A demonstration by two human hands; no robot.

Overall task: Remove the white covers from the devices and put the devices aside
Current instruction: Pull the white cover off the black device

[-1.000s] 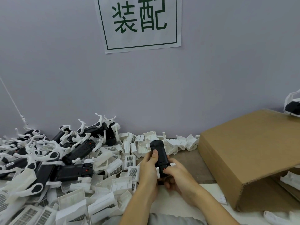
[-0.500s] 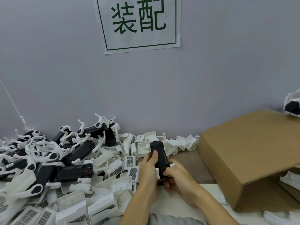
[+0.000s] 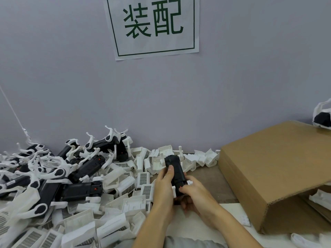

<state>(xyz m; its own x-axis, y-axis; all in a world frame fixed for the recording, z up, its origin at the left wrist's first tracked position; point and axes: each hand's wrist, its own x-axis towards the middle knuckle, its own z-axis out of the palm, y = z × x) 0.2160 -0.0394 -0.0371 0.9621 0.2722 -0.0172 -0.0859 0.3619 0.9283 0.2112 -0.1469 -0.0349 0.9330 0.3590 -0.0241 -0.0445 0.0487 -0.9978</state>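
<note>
A black device (image 3: 174,169) stands tilted upright above the table, held between both hands. My left hand (image 3: 163,187) grips its left side with the thumb lying on the black body. My right hand (image 3: 194,196) grips its lower end, where white cover parts (image 3: 189,182) stick out at both sides. A pile of black devices (image 3: 84,169) with white clips lies at the left. Loose white covers (image 3: 129,187) are heaped in front of and behind the hands.
A large cardboard box (image 3: 279,169) lies on its side at the right, open toward me, with white parts inside. A white bag (image 3: 322,115) with something black sits on its far corner. A paper sign (image 3: 154,25) hangs on the grey wall.
The held device has tilted very slightly; both hands keep their hold in about the same place.
</note>
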